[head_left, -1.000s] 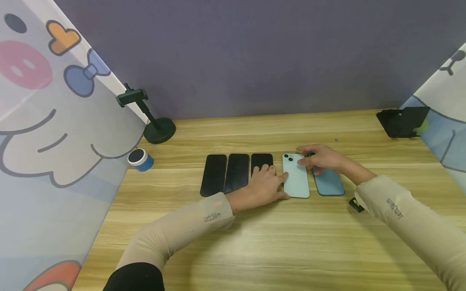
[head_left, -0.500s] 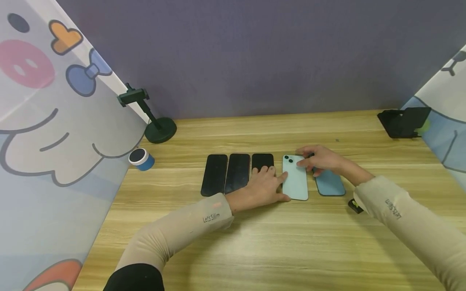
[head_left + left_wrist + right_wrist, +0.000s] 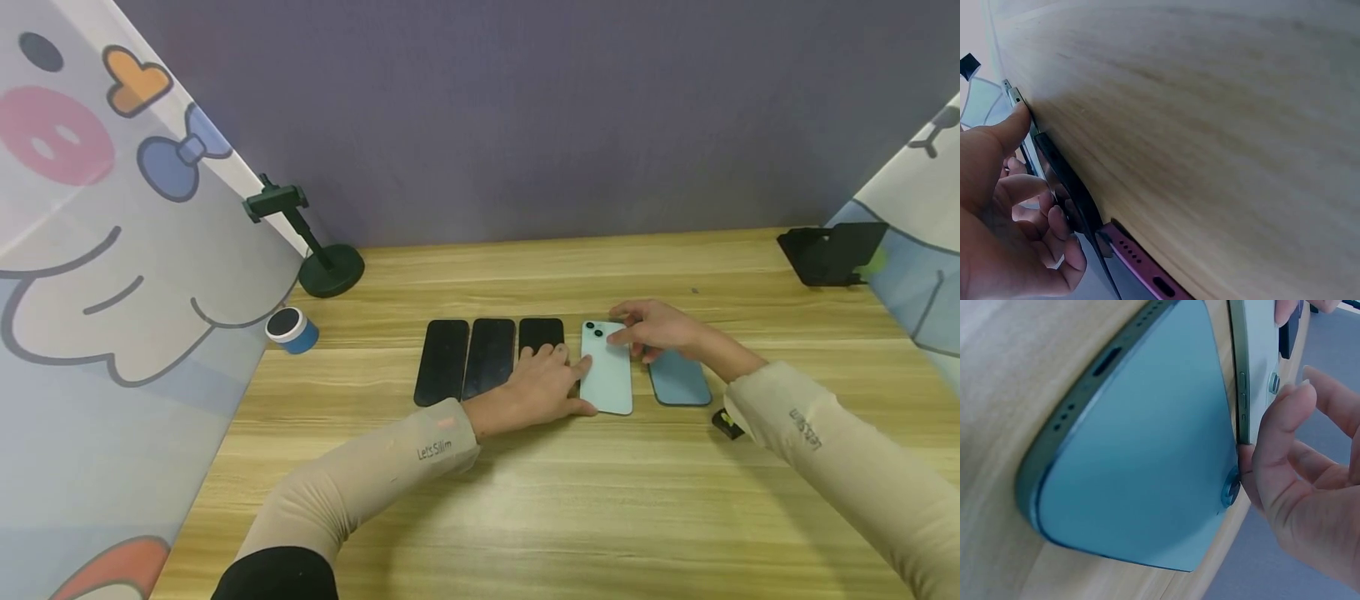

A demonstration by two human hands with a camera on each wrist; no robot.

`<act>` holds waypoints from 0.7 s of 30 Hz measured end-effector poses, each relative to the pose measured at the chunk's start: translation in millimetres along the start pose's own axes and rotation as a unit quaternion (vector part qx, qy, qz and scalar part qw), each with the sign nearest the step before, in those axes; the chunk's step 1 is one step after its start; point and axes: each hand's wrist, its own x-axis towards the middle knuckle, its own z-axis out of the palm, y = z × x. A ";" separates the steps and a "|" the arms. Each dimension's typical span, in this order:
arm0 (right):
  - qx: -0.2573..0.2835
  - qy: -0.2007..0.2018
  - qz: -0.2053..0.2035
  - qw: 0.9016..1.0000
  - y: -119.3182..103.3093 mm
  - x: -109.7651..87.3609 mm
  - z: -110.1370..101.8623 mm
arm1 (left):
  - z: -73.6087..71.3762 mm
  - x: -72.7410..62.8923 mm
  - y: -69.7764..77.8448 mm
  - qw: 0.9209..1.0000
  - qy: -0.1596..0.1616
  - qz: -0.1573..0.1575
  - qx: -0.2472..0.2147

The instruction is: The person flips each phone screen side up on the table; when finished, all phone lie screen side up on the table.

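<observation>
1. Mint-green phone (image 3: 606, 383): lies back up on the wooden table (image 3: 525, 517), camera end away from the person, between the two hands.
2. Left hand (image 3: 542, 385): fingers are spread and loosely bent. Thumb and index finger touch the left edge of the mint-green phone, with the thumb near its lower corner. The other fingers rest over the right-hand black phone (image 3: 540, 330). The hand has nothing in its grasp.
3. Right hand (image 3: 660, 327): fingers are partly bent around the upper right corner of the mint-green phone, with thumb and index finger apart. Contact is made at that corner; whether the fingers pinch it cannot be told.
4. Blue phone (image 3: 682, 385): lies back up just beside the mint-green phone, on its right. The right hand covers its upper end in the head view.
5. Left-hand black phone (image 3: 441, 362) and middle black phone (image 3: 489, 358): lie side by side, dark faces up, to the left of the right-hand black phone.
6. Small black object (image 3: 727, 423): sits near the right sleeve (image 3: 795, 425), below the blue phone.
7. Dark stand (image 3: 332, 273) and blue-and-white tub (image 3: 296, 333): stand at the table's left side, well apart from the hands.
</observation>
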 end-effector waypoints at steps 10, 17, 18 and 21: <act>0.016 -0.016 0.009 1.000 4.8 3.5 -7.0 | 0.8 -0.6 -2.9 1.000 -0.001 0.006 -0.004; 0.051 -0.027 0.002 0.998 9.0 5.9 -10.5 | 1.9 -2.4 -5.6 1.000 0.003 0.007 -0.020; 0.053 -0.028 0.002 0.998 9.8 6.3 -10.8 | 2.5 -3.0 -5.9 1.000 0.005 0.009 -0.021; 0.062 -0.030 0.003 0.998 12.1 7.5 -11.6 | 4.3 -4.1 -6.9 1.000 0.013 0.013 -0.023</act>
